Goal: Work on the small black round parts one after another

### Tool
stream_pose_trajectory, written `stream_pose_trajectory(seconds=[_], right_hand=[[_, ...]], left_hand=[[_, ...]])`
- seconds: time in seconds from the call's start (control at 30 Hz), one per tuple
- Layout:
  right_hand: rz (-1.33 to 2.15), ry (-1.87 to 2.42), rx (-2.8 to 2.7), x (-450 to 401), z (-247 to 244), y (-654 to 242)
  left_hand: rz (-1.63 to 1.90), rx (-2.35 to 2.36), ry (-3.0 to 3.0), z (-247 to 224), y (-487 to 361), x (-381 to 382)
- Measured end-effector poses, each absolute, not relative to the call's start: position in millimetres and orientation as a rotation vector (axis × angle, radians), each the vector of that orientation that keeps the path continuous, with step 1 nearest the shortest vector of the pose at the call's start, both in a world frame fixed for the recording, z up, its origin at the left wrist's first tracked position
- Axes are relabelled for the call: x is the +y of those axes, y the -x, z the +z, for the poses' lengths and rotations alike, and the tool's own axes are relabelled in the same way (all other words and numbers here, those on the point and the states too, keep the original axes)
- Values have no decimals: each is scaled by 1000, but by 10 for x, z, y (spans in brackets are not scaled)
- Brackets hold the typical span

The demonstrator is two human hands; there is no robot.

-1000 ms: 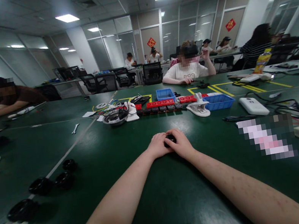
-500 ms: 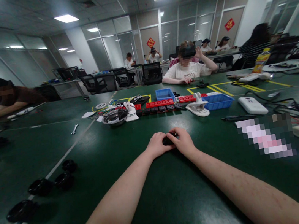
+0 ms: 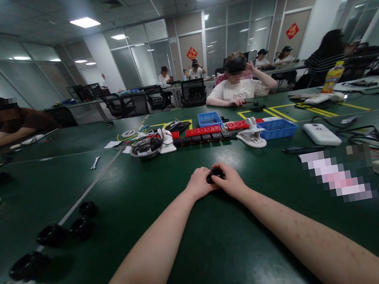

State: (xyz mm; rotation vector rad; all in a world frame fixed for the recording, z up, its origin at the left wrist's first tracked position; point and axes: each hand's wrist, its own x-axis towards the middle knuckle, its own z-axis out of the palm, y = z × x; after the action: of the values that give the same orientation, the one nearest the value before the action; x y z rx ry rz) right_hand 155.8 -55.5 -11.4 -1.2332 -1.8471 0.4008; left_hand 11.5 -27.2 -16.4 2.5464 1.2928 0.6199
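While the left hand (image 3: 199,184) grips a black piece (image 3: 216,173), the right (image 3: 230,180) (curled) does too.

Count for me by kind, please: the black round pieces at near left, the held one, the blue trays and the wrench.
Black round pieces at near left: 4
Held black round piece: 1
Blue trays: 2
Wrench: 1
Total: 8
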Motion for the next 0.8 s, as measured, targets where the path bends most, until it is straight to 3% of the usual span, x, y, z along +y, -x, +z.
stream_pose_trajectory(seconds=[0.53,0.8], right_hand=[[361,922,-2000,-713,0,-1517],[173,1158,-1882,-685,-39,-1517]], left_hand=[[476,1092,-2586,-115,-104,-253],[619,1169,-2539,-118,-117,-330]])
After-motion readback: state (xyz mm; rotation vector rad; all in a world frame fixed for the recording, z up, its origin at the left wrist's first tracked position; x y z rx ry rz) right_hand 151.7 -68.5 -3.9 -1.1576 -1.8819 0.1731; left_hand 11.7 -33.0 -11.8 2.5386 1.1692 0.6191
